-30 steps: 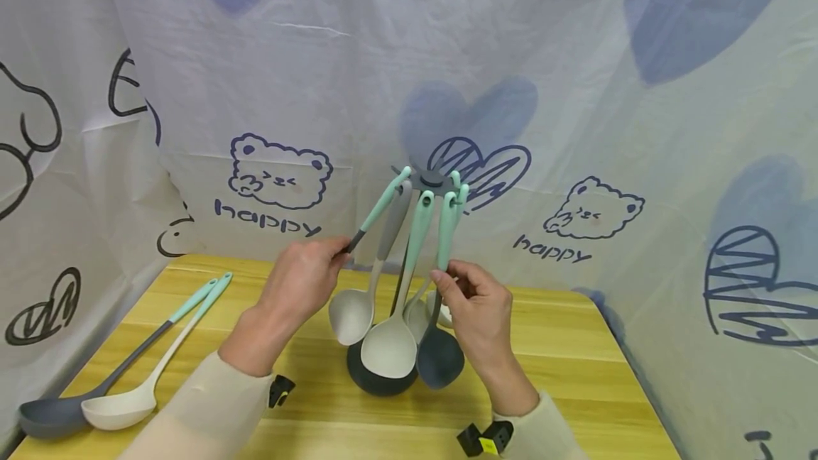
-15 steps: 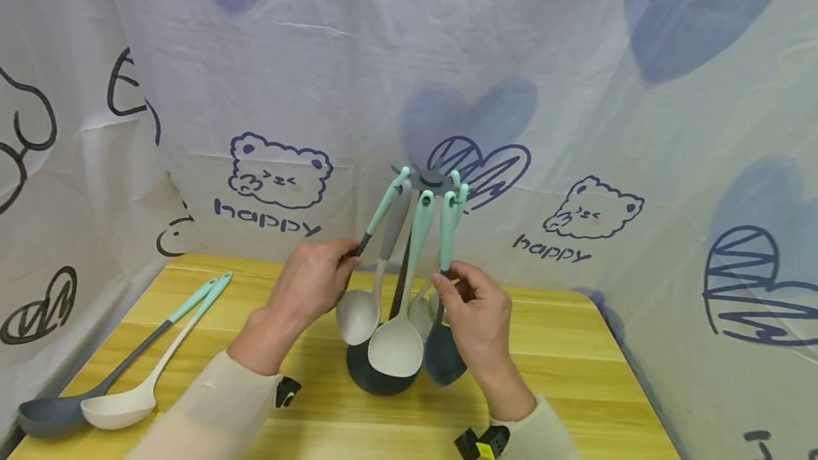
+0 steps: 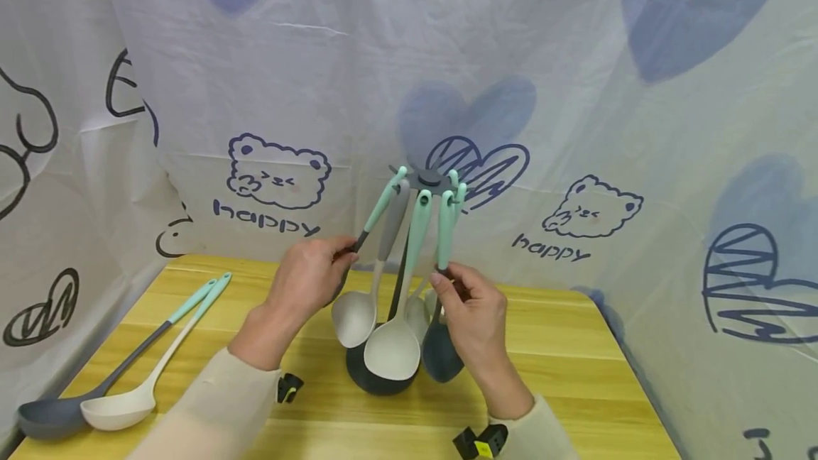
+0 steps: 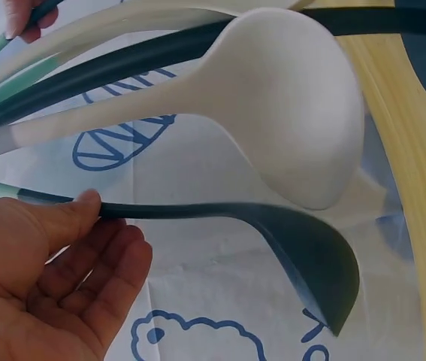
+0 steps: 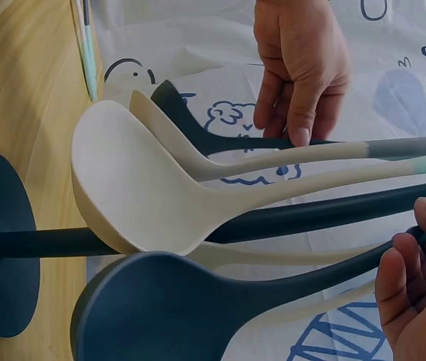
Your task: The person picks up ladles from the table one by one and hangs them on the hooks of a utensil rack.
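Observation:
A dark utensil stand (image 3: 378, 380) with a hooked top (image 3: 427, 178) bears several ladles and spoons hanging by their handle ends. My left hand (image 3: 305, 279) pinches the dark neck of a mint-handled ladle (image 4: 310, 256) at the stand's left side, thumb on top of the shaft. On the right side, my right hand (image 3: 476, 314) pinches another dark ladle (image 5: 160, 312) just below its mint handle. Between them hang a white ladle (image 3: 393, 350) with a mint handle and a white one with a grey handle (image 3: 391, 222). Further white utensils behind are partly hidden.
Two more ladles, one dark (image 3: 54, 417) and one white (image 3: 118, 412), lie side by side on the wooden table (image 3: 562, 389) at the left. A white patterned cloth (image 3: 383, 34) hangs behind and along both sides.
My left hand has shifted slightly right with its ladle. The front ladle bowls swayed right, then back a little left. My right hand stays nearly in place on the other dark ladle.

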`<action>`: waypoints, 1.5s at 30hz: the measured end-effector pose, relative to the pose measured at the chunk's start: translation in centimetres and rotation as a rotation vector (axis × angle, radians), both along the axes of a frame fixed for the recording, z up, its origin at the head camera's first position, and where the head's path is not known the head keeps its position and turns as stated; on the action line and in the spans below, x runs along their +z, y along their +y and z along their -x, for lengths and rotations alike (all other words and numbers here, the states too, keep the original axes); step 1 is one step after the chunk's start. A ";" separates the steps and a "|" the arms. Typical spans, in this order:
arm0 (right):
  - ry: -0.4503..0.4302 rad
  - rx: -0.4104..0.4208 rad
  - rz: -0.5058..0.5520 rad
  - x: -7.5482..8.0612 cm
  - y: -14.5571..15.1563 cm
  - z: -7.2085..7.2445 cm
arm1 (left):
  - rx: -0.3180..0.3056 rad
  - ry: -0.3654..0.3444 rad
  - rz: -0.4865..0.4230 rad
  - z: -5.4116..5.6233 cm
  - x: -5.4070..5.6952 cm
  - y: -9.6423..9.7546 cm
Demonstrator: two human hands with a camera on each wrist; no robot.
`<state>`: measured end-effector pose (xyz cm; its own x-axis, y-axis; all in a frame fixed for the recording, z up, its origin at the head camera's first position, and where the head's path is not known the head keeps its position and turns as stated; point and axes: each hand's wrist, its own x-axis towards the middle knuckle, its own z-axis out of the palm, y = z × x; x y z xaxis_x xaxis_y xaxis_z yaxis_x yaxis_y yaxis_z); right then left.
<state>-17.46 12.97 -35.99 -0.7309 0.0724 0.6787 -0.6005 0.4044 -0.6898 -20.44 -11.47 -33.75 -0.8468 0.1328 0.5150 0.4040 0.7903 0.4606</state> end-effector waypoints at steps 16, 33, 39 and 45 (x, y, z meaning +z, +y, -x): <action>-0.132 0.076 0.151 -0.1 0.9 0.7 | 0.000 -0.119 -0.067 -0.1 -0.1 0.7; -0.338 0.109 0.016 0.4 1.4 2.0 | 0.023 -0.248 -0.103 -0.7 0.1 0.6; -0.324 0.016 -0.090 0.7 1.1 2.5 | 0.030 -0.244 -0.097 -0.8 0.2 0.5; -0.343 0.086 -0.176 0.7 0.9 3.1 | 0.028 -0.252 -0.100 -0.9 0.2 0.5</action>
